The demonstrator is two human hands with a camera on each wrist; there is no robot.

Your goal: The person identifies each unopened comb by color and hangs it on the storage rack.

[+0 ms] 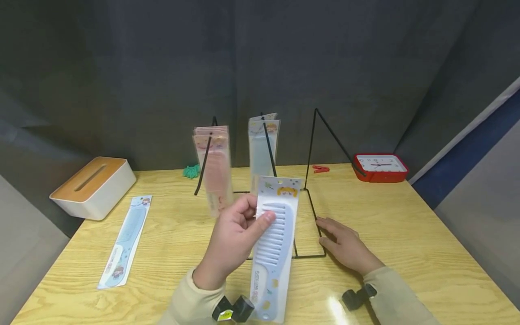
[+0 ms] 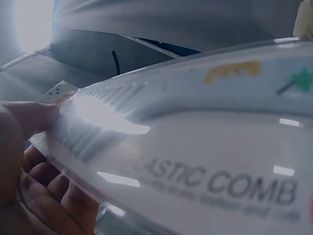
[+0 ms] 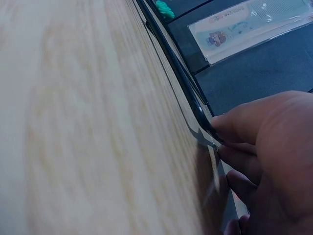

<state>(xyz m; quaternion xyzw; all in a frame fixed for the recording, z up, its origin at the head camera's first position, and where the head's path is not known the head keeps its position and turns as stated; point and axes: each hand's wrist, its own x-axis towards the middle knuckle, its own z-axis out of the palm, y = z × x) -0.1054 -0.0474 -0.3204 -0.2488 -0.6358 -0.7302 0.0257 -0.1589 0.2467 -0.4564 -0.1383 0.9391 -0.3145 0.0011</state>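
My left hand (image 1: 229,239) grips a packaged blue comb (image 1: 273,253) by its left edge, thumb over the front and fingers behind. The pack stands upright before me; in the left wrist view its printed face fills most of the frame. My right hand (image 1: 343,243) rests on the table, fingertips and thumb touching the right side bar of a black wire rack (image 1: 310,203). In the right wrist view, its thumb (image 3: 239,120) lies at the bar's corner. Packaged pink combs (image 1: 215,169) hang from the rack's left hook, and packaged light blue combs (image 1: 262,149) from the middle one.
Another packaged blue comb (image 1: 126,241) lies on the table at left, near a white tissue box (image 1: 97,189) with a wooden lid. Toward the back are a green item (image 1: 191,171), a red clip (image 1: 321,169) and a red-framed clock (image 1: 381,168). The rack's right arm slants up and forward, bare.
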